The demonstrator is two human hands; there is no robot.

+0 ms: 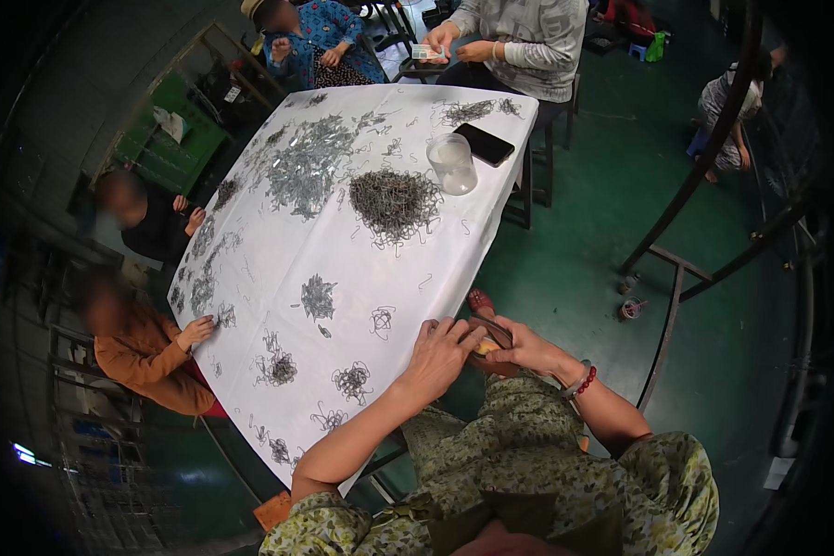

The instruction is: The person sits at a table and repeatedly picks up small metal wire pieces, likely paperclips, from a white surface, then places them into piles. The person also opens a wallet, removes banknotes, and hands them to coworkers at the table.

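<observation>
Just off the near right edge of the table, both my hands meet over my lap. My right hand (526,350), with red and pale bracelets at its wrist, is closed on a dark, rounded, pouch-like thing (484,341) that shows yellow-orange in its middle. Its exact kind I cannot make out. My left hand (443,354) has its fingers bent onto the same thing from the other side, partly hiding it. Closest on the white-covered table (417,320) are loose clusters of bent wire hooks (352,380) and a small heap of flat grey metal pieces (318,298).
A large pile of wire hooks (394,204) lies beside a translucent plastic tub (452,165) and a black phone (484,145). Shiny flat pieces (310,167) spread farther back. Several people sit around the table. A dark metal frame (681,269) stands on the green floor at right.
</observation>
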